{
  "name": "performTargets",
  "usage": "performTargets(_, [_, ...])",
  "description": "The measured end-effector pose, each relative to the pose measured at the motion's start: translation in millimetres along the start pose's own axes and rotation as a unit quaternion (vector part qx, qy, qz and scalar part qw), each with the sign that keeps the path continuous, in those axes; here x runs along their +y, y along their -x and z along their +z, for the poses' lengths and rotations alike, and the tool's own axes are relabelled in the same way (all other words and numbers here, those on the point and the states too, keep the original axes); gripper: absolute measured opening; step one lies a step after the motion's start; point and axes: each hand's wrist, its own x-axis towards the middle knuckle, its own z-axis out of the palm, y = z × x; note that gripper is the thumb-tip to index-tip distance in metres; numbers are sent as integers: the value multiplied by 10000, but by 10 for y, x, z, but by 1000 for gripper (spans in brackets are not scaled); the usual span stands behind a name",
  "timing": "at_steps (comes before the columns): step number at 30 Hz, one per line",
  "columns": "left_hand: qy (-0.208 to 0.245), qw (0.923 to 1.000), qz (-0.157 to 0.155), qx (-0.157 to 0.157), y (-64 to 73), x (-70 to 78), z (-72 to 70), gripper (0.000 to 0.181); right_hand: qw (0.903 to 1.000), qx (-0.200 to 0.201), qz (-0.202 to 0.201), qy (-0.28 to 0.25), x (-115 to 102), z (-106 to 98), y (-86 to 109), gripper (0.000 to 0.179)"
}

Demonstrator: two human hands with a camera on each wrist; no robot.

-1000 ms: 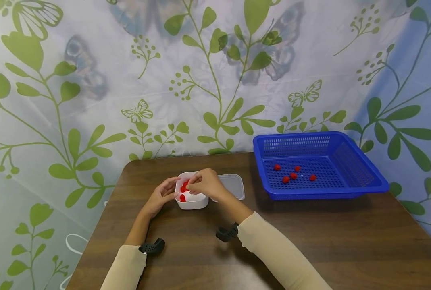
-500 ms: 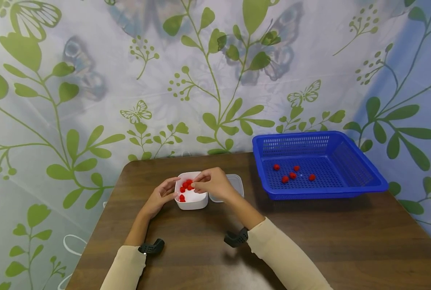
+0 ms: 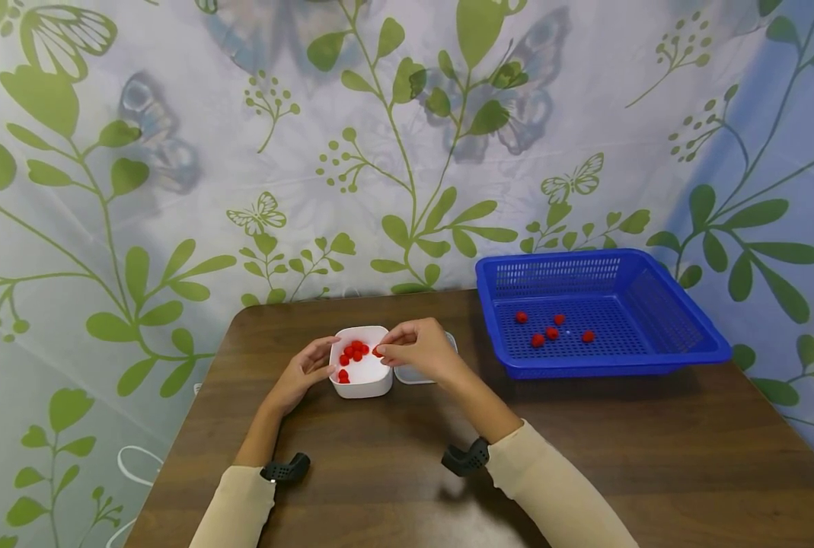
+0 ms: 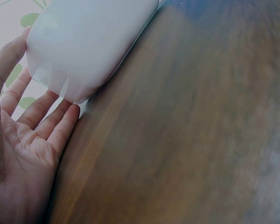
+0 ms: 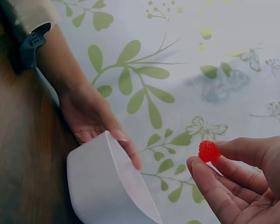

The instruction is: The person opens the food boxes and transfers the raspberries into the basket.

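My left hand (image 3: 304,371) steadies a white plastic container (image 3: 362,389) at its left end, with fingertips against the wall and a digit over the rim. Several red raspberries (image 3: 355,348) lie inside, most grouped toward the back and a few by the left wall. Between thumb and fingertips, my right hand (image 3: 422,355) pinches a single raspberry (image 5: 208,151), close by the container's right rim. In the left wrist view the container's smooth outer wall (image 4: 93,42) shows, and its inside is hidden.
A translucent lid (image 3: 413,374) lies right of the container, partly covered by my right hand. Farther right stands a blue perforated basket (image 3: 612,359) with several raspberries (image 3: 552,333) on its floor. A leaf-patterned cloth (image 3: 276,152) hangs behind the wooden table (image 3: 352,472).
My right hand has drawn back rightward from above the raspberries to the container's right rim, now with a raspberry in its fingertips. The left hand has stayed at the container.
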Motion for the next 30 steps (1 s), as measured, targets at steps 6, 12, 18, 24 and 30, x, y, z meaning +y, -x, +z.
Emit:
performTargets(6, [19, 10000, -46, -12, 2, 1, 11, 54, 9998, 18, -119, -173, -4, -127, 39, 16])
performTargets(12, [33, 10000, 4, -2, 1, 2, 11, 54, 9997, 165, -111, -144, -27, -246, 79, 16])
performTargets(18, [35, 10000, -74, -12, 0, 3, 25, 54, 9992, 288, -128, -263, -78, -364, 108, 17])
performTargets(24, [37, 10000, -70, -31, -7, -8, 20, 54, 9986, 408, -142, -320, -132, -479, 129, 19])
performTargets(30, [35, 9999, -107, 17, 7, 15, 29, 54, 9975, 539, -150, -438, -165, -595, 130, 19])
